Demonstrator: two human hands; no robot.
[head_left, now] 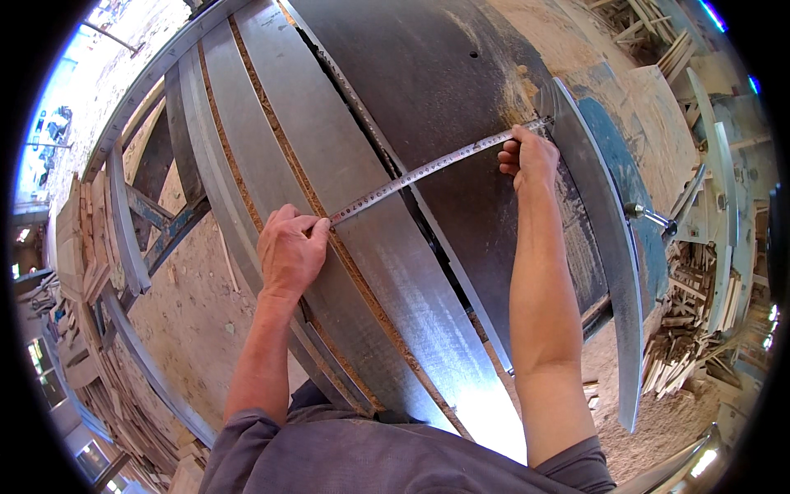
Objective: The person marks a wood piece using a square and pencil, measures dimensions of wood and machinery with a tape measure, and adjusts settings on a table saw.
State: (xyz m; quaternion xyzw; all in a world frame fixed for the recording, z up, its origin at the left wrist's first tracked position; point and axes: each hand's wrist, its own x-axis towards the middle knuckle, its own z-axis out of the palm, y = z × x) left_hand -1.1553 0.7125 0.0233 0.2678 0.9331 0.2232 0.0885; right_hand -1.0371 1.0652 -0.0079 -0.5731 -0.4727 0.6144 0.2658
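Observation:
A steel tape measure strip [420,171] stretches across a grey metal machine table [362,263], crossing a dark slot in it. My left hand [290,247] pinches the strip's left end between thumb and forefinger, over a sawdust-filled groove. Farther right, my right hand [531,156] grips the strip with curled fingers near a long metal fence [601,239]. The strip runs on past that hand to the fence, its far end being hard to make out there. No tape case shows in the view.
A metal clamp handle [650,218] sticks out right of the fence. Wood offcuts [675,354] are heaped at the right, and more boards [95,230] stack at the left. Sawdust lies on the floor [206,321]. A blue frame [169,226] with bars extends beyond the table's left side.

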